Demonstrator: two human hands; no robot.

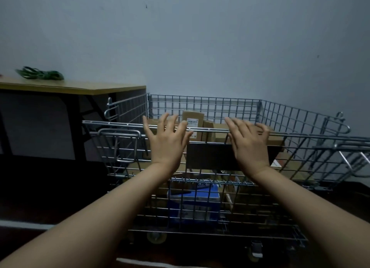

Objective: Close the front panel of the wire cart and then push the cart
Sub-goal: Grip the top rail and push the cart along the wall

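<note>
A silver wire cart (300,115) on castors stands in front of me against a pale wall. Its front panel (210,213) stands upright, with the top rail (120,125) running across at hand height. My left hand (167,141) and my right hand (249,145) are both stretched out over that rail, fingers spread, palms facing the cart. Neither hand holds anything; whether the palms touch the rail I cannot tell. Cardboard boxes (193,119) and a blue box (193,201) lie inside the cart.
A wooden-topped desk (80,88) with dark legs stands at the left, close to the cart's left side, with a green cord bundle (40,73) on it. The wall (200,37) is right behind the cart. A locking castor (256,251) shows below.
</note>
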